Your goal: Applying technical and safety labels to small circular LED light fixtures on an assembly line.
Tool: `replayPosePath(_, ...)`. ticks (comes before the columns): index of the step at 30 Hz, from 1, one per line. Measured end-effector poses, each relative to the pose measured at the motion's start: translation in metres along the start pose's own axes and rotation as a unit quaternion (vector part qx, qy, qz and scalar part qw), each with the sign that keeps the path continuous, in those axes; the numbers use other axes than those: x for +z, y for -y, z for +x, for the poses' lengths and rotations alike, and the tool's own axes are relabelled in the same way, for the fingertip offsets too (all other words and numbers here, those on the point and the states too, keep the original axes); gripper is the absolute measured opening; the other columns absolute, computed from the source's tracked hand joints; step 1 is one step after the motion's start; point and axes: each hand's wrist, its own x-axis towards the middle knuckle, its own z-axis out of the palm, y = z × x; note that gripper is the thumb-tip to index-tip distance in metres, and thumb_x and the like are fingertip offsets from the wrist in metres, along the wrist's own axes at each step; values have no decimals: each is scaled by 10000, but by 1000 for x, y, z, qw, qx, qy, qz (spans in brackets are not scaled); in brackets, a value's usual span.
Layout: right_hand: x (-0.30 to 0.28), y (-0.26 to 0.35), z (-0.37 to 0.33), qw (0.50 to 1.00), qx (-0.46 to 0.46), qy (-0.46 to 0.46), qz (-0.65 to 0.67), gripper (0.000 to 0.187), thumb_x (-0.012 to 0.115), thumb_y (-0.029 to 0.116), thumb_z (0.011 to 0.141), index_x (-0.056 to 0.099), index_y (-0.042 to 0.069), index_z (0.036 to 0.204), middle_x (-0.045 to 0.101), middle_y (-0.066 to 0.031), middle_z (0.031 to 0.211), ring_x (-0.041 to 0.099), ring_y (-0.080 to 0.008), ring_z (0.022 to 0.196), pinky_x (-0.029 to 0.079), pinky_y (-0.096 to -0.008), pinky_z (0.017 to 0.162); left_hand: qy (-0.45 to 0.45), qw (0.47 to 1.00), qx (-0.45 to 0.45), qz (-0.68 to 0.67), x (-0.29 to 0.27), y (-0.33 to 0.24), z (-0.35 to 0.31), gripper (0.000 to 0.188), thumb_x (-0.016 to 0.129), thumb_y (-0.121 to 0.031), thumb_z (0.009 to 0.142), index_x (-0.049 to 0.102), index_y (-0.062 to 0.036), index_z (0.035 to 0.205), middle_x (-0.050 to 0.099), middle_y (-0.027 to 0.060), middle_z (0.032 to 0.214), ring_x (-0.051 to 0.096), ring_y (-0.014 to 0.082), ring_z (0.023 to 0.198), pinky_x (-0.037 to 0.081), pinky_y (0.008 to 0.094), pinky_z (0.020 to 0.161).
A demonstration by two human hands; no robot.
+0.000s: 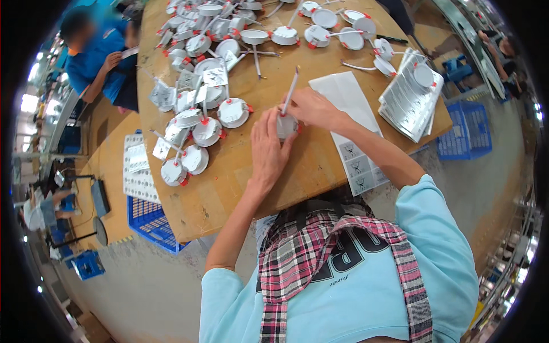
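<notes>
A round white downlight [285,127] with red clips is between my hands near the table's front edge, its white cable [292,91] pointing up and away. Wrapped along its left side, my left hand [267,143] is closed on it, the thumb at the near edge. My right hand [313,108] reaches in from the right, its fingers bent against the downlight's far right side by the cable's base. The tips of those fingers are partly hidden. Just right of my hands lies a sheet of labels [353,134], its near end printed with grey labels and its far part bare white.
Many downlights [233,112] with loose cables crowd the table's left and far side. A stack of silvery sheets [409,97] with a downlight on it lies at right. Blue crates [466,131] stand beside the wooden table [229,211]. A person in blue [97,57] is at far left.
</notes>
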Motion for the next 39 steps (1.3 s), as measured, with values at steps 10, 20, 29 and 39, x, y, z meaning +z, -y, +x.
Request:
replayPosePath(10, -27, -60, -141, 937, -19, -337, -94, 167, 549, 9, 818, 612, 19, 973, 562, -134, 1032, 514, -314, 1010, 411, -387, 890, 49, 992, -10, -118, -30, -30, -2, 443, 610, -66, 825, 466, -1, 1239, 495, 182, 1221, 465, 346, 1162, 358, 400, 996)
replayPosePath(20, 21, -58, -152, 906, 52, -417, -49, 224, 564, 16, 804, 619, 19, 1021, 531, -126, 1118, 466, -308, 1080, 376, -389, 934, 196, 765, -302, -534, 18, -70, -40, 636, 558, -113, 901, 195, 64, 1392, 408, 212, 1342, 524, 237, 1113, 420, 330, 933)
replayPosePath(29, 21, -47, -154, 921, 51, -387, 21, 259, 599, 50, 792, 601, 60, 1051, 510, -120, 1134, 417, -302, 1105, 313, -415, 971, 241, 798, -356, -421, 41, -41, 12, 357, 572, -234, 911, 550, 42, 1136, 667, 70, 807, 640, 126, 772, 509, 238, 727)
replayPosePath(39, 6, -63, -127, 946, -161, -273, -67, 86, 693, 178, 713, 666, 123, 773, 563, -7, 867, 486, -211, 968, 403, -360, 856, 284, 810, -341, -383, 37, -21, 21, 298, 574, -167, 884, 555, 46, 1091, 641, 82, 938, 634, 133, 788, 511, 242, 711)
